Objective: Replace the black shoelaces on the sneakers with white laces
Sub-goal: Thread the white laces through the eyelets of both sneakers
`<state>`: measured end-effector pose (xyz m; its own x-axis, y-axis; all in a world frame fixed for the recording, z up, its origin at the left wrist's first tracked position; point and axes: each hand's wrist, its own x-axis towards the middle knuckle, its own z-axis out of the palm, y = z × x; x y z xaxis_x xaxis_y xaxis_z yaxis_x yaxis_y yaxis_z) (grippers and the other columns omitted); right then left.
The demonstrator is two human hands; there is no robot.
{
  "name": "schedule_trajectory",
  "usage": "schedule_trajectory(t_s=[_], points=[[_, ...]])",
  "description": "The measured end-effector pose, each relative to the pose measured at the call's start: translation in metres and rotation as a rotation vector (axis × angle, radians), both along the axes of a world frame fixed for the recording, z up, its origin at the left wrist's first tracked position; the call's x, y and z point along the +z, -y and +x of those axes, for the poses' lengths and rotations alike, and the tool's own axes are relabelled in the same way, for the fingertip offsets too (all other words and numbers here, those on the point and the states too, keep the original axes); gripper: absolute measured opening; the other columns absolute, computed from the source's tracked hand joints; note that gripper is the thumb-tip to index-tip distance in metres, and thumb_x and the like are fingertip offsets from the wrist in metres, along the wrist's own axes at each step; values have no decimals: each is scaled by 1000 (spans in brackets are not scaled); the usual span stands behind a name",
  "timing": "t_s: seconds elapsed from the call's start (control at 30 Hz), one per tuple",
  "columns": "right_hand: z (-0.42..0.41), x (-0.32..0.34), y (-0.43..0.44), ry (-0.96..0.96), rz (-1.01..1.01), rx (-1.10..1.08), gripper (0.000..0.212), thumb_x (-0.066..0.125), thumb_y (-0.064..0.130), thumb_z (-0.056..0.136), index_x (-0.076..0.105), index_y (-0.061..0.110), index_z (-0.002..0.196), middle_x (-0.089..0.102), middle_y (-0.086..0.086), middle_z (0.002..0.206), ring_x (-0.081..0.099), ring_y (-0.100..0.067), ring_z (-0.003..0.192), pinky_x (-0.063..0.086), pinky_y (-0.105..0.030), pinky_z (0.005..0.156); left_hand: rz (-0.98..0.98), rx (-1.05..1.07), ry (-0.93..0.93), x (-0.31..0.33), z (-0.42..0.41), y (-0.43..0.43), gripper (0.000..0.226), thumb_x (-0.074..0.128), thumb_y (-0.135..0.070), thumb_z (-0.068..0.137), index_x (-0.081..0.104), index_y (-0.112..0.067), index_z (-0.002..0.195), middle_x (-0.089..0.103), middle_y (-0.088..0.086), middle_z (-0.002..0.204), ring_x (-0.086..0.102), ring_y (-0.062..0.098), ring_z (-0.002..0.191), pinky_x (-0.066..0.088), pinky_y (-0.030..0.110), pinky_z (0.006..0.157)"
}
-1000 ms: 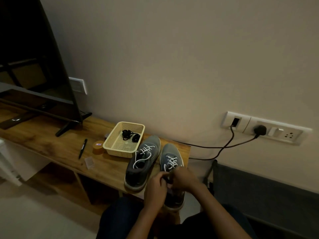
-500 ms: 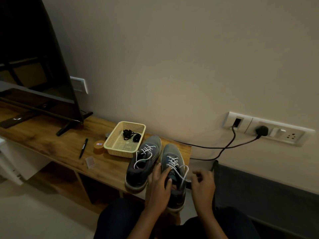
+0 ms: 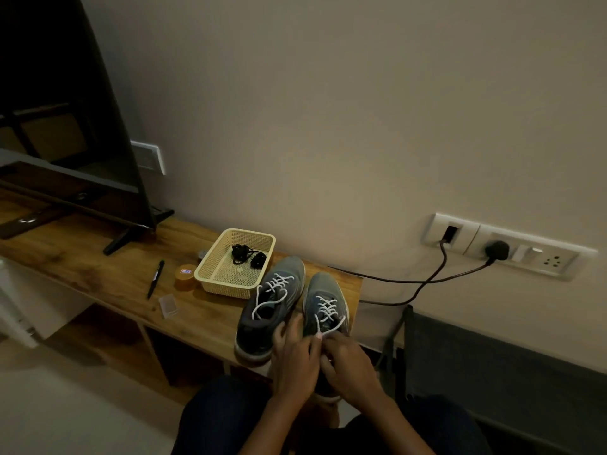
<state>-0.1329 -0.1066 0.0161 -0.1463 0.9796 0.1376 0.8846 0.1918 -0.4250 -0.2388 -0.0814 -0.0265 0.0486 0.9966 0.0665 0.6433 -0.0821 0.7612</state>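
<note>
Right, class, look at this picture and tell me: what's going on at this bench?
A seated person is lacing a pair of grey sneakers on a wooden bench. Both shoes carry white laces. The left sneaker sits untouched, its lace ends loose. The right hand pinches the white lace of the right sneaker. The left hand lies against that shoe, and whether it grips the lace too is unclear. The black laces lie coiled in the cream basket.

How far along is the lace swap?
Done: black laces lie in the basket; both sneakers show white lacing. In hand: left hand and right hand meet at the right sneaker, on its loose lace end. Left: tying it; the left sneaker also lies untied.
</note>
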Motion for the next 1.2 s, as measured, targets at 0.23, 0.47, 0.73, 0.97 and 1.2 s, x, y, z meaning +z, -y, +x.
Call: schedule_trajectory(t_s=[0.23,0.47,0.73,0.97,1.2], points=[[17,11,-2,-222,-90,-66,29,37,23,87,64,15,81,65,0,85,57,-15,89,18,-39,106,-240,-107,57,22,0,3,41,28,-38,102,52,-23,132,5,-5,158,-9,21,144,11,44,116],[40,14,13,-426,-298,-419,19,65,13,81,55,24,69,57,6,71,56,-13,70,46,-25,63,-98,43,312,27,-14,-9,18,56,-15,91,54,-32,83,57,2,106,57,15,97,39,15,72],[5,3,4,38,-48,-130,49,26,29,80,72,21,95,64,2,105,48,-21,105,37,-29,81,-16,-154,-261,21,-10,-1,30,42,-38,96,66,-24,104,32,-4,144,28,18,126,36,26,92],[6,9,-12,359,-295,-53,28,41,25,92,64,18,106,58,-6,117,34,-22,121,22,-40,94,-125,-299,-373,23,-11,2,34,29,-37,100,59,-24,111,9,-1,157,3,28,142,22,40,109],[29,1,7,-312,24,-396,20,61,7,81,59,27,82,57,-2,100,52,-20,101,38,-24,77,234,289,-217,40,-47,-9,40,64,-12,80,59,-29,115,35,1,145,30,26,131,37,40,99]])
